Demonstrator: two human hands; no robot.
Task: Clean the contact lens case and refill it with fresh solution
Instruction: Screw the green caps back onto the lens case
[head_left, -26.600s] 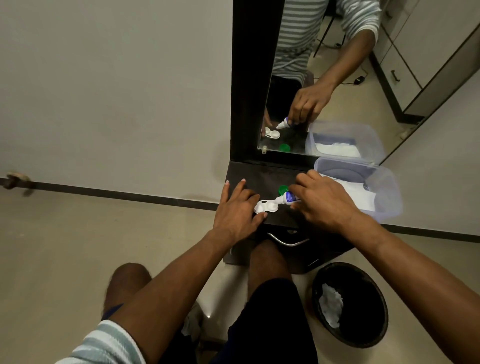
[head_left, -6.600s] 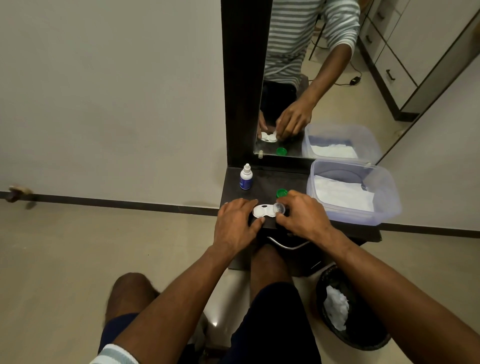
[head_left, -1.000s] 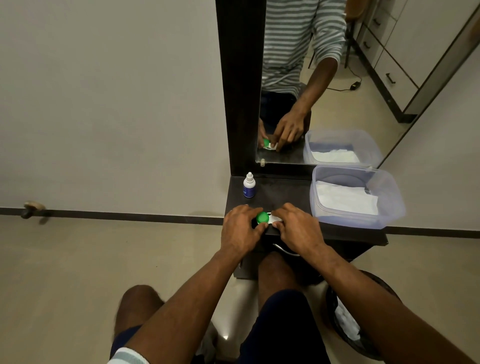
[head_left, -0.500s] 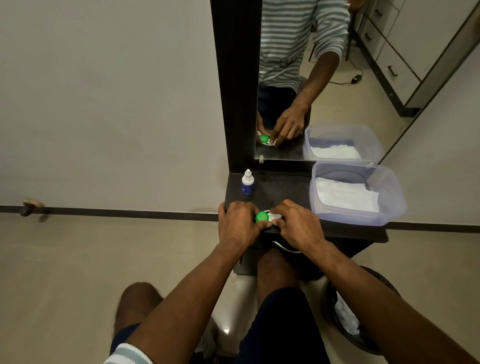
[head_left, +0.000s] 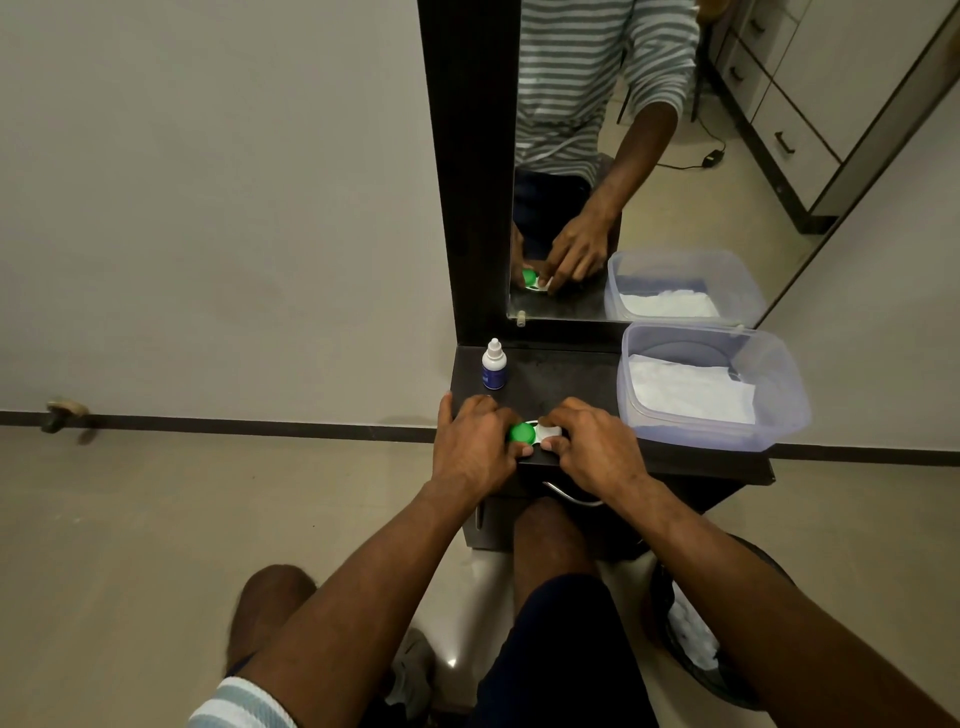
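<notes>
On the dark shelf below a mirror, the small white plastic lens case lies at the near edge. The left hand pinches its round green cap; the right hand pins its right end. Light, rigid and probably slick, it is best held by the rims.

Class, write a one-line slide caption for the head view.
Both hands, left hand and right hand, steady a contact lens case with green cap fitted.
</notes>
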